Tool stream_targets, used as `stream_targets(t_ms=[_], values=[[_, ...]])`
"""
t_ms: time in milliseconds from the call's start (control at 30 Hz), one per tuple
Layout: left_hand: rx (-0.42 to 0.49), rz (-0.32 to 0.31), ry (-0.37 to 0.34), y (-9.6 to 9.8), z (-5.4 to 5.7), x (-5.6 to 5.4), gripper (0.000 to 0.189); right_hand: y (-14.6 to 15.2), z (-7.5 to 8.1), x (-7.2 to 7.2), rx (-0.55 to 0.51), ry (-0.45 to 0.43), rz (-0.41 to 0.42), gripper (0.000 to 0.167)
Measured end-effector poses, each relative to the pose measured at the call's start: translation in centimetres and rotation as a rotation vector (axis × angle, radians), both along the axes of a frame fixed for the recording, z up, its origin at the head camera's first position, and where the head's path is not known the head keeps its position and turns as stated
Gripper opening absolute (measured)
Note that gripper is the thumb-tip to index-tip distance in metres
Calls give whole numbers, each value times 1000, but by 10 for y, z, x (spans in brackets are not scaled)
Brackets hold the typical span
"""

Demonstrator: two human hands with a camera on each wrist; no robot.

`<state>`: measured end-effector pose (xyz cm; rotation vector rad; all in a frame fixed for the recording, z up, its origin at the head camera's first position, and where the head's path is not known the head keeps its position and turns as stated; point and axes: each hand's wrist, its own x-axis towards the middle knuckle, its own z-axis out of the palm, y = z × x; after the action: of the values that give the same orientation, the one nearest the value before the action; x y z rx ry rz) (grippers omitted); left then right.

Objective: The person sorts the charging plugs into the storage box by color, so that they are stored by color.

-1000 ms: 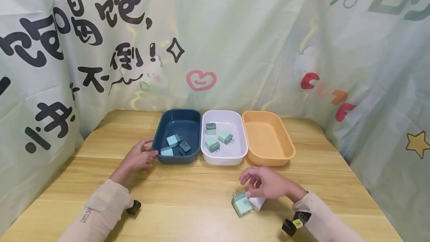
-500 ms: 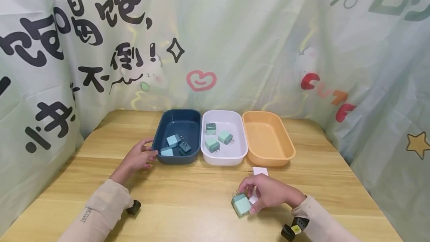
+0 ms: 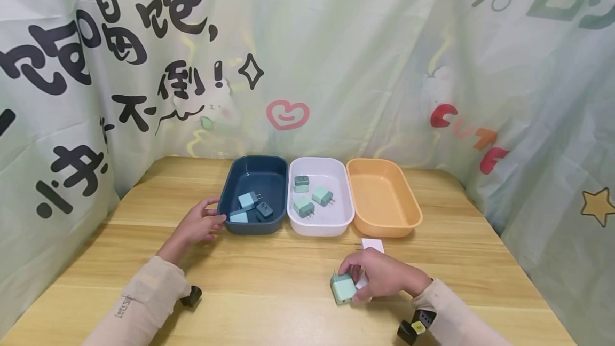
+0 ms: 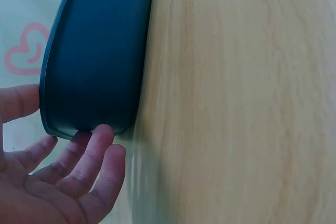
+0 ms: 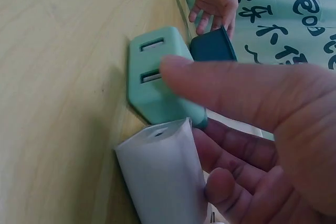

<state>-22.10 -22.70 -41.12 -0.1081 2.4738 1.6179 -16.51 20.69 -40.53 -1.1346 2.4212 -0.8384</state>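
Observation:
My right hand [image 3: 384, 274] pinches a green two-tone plug charger [image 3: 343, 289] low at the table, prongs pointing away. The right wrist view shows the thumb against the charger's face with its two USB ports. Right beside it a white charger [image 5: 163, 177] stands on the table, partly covered by the hand in the head view. Another white charger [image 3: 372, 244] lies just beyond the hand. My left hand [image 3: 197, 223] touches the near left corner of the dark blue tray [image 3: 261, 175] with fingers loosely extended. Its fingertips rest along the tray's outer wall [image 4: 97, 51].
Blue chargers [image 3: 247, 200] lie in the blue tray. The white tray [image 3: 322, 167] beside it holds three green chargers [image 3: 322, 196]. An orange tray [image 3: 381, 191] stands at the right of the row. A printed curtain [image 3: 355, 68] hangs behind the wooden table [image 3: 269, 292].
My right hand has come down and left onto the green charger and now pinches it, tilting it slightly. The white charger beyond the hand has come into view. My left hand stays put.

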Motion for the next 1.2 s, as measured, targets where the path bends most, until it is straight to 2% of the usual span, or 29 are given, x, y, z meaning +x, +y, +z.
stream_targets(t_ms=[367,500,667,867,1200], values=[[3,7,-10,2,-1,1,61,-1,-3,-7,-68,7,-46,42],[12,2,-4,2,0,0,61,-1,1,-10,-60,45,-61,43],[6,3,-8,2,1,0,61,-1,5,-15,-58,13,-91,44],[-2,3,-5,0,1,0,61,-3,9,-21,-103,-26,-118,44],[1,0,0,0,0,0,61,-7,18,-34,-181,8,-138,46]])
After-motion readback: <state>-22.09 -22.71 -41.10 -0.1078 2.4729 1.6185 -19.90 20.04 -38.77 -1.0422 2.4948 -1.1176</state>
